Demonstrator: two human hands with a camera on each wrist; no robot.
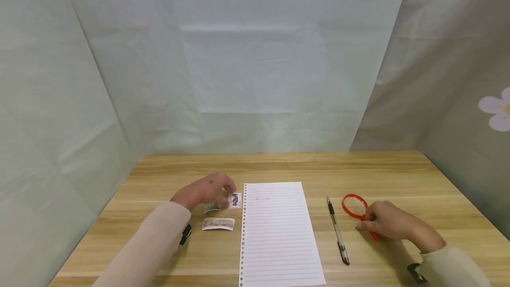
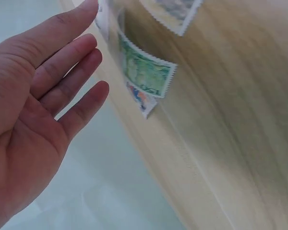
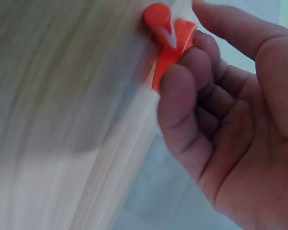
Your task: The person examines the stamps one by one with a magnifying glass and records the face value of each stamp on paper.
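Red magnifier [image 1: 356, 207] gripped by right hand [image 1: 384, 220]; left hand [image 1: 205, 191] relaxed over three stamps [image 1: 218, 223].

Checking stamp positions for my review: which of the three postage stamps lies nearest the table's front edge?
The wide pale landscape stamp, lying alone in front of the left hand; the other two sit farther back at its fingertips.

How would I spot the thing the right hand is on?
Start at the lined sheet in the middle of the wooden table. Right of it lies a pen, then a magnifying glass under the right hand: the only red, round-framed thing there.
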